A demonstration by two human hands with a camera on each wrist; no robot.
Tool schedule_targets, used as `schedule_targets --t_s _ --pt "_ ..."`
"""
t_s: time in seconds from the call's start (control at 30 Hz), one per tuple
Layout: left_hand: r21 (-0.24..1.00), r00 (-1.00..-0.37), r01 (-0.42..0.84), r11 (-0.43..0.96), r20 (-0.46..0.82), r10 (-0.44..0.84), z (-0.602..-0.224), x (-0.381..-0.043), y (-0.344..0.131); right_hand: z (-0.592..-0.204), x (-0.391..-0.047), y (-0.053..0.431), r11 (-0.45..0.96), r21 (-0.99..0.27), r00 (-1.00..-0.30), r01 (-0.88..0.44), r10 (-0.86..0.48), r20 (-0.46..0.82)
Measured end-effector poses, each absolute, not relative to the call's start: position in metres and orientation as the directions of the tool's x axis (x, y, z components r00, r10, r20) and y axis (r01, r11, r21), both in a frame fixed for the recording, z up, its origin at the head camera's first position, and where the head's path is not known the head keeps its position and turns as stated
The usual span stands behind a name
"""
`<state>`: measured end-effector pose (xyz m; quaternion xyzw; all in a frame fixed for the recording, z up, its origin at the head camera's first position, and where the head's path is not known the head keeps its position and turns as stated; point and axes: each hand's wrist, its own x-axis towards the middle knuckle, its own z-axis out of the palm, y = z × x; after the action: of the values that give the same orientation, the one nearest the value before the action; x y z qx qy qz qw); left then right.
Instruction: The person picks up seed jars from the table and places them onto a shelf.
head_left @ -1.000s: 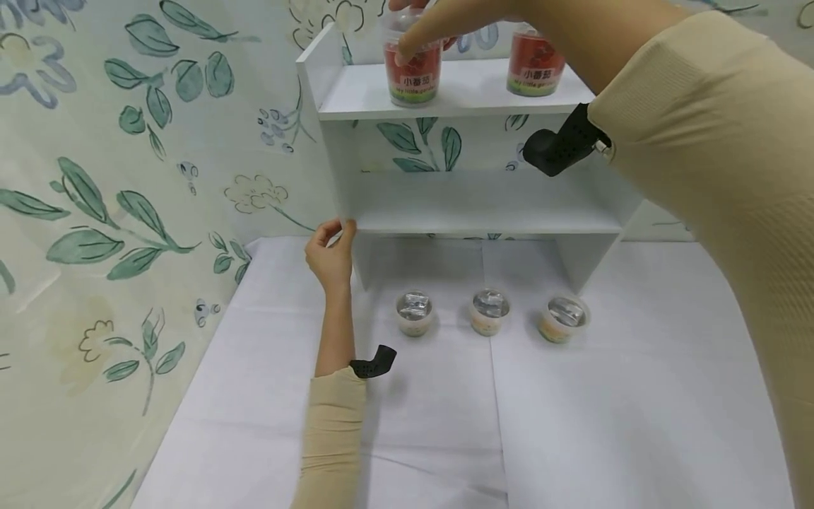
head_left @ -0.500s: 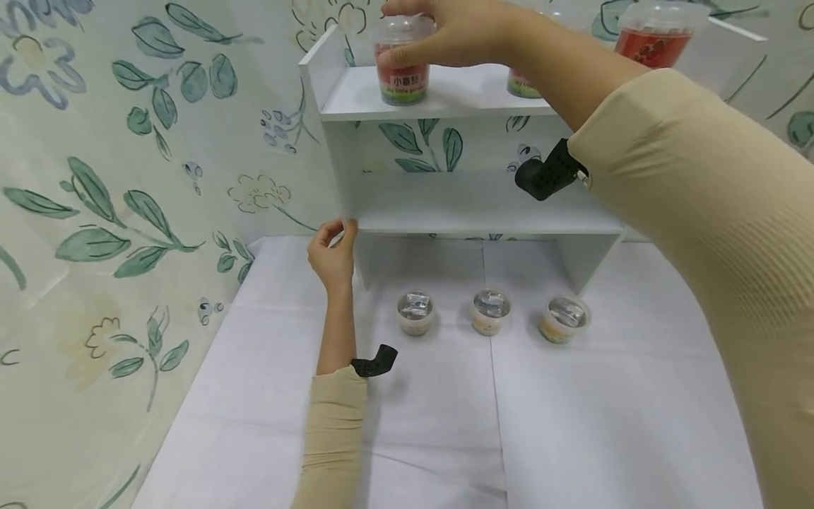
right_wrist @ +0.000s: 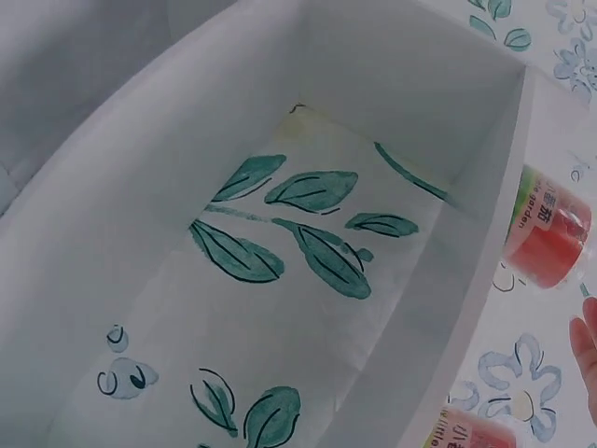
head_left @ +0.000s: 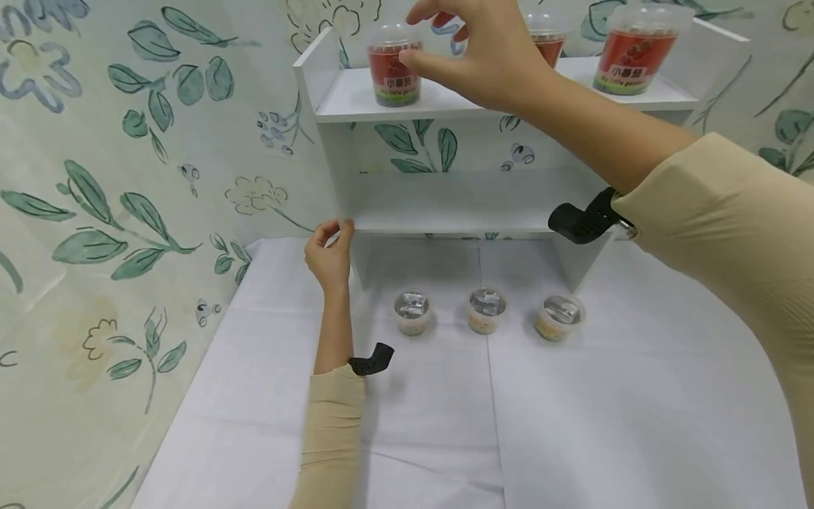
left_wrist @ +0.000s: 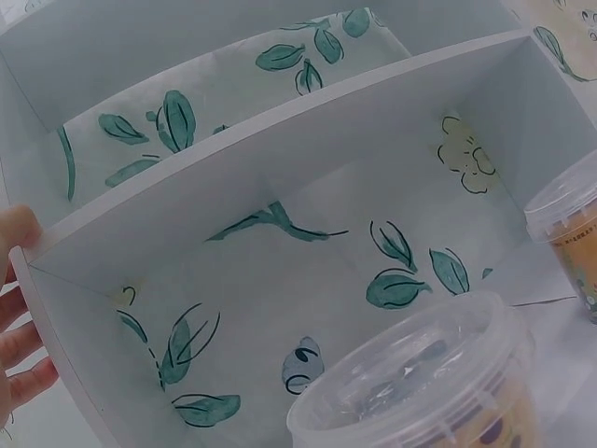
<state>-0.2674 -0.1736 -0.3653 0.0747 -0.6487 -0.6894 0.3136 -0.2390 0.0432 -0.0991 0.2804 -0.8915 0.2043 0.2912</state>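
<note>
My left hand (head_left: 328, 256) grips the front edge of the white shelf's left side panel (left_wrist: 70, 359), thumb on one side and fingers on the other. Up at the top shelf board (head_left: 473, 85), my right hand (head_left: 490, 53) has its fingers spread apart, with the thumb overlapping the right side of a red-labelled clear plastic cup (head_left: 394, 71). This cup stands upright at the board's left end. A second red-labelled cup (head_left: 548, 44) is partly hidden behind the right hand, and a third (head_left: 638, 56) stands at the right end.
On the white-covered table (head_left: 439, 424), before the shelf's lowest level, stand three small lidded cups: left (head_left: 412, 314), middle (head_left: 486, 312) and right (head_left: 558, 319). The middle shelf board (head_left: 470, 201) lies between the levels. Floral wall covering (head_left: 127, 212) rises behind and to the left.
My right hand has let go of the left red-labelled cup and drawn back to the right, fingers spread. That cup has shifted slightly left. The left hand keeps its grip on the panel.
</note>
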Motion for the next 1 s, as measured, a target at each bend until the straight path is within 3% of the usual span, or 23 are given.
schedule_targets --t_s 0.17,0.57,1.0 --pt "0.939 -0.781 0.340 0.045 0.309 -0.543 -0.366 -0.266 -0.173 -0.118 -0.218 0.052 0.667 -0.196 -0.591 -0.719 -0.438 0.677" --pt "0.936 -0.771 0.346 0.069 0.325 -0.548 -0.366 -0.266 -0.170 -0.172 -0.166 0.067 0.490 -0.292 -0.536 -0.822 -0.489 0.688" --pt "0.936 -0.785 0.341 0.084 0.333 -0.522 -0.359 -0.262 -0.169 -0.230 -0.129 0.096 0.521 -0.261 -0.553 -0.813 -0.547 0.628"
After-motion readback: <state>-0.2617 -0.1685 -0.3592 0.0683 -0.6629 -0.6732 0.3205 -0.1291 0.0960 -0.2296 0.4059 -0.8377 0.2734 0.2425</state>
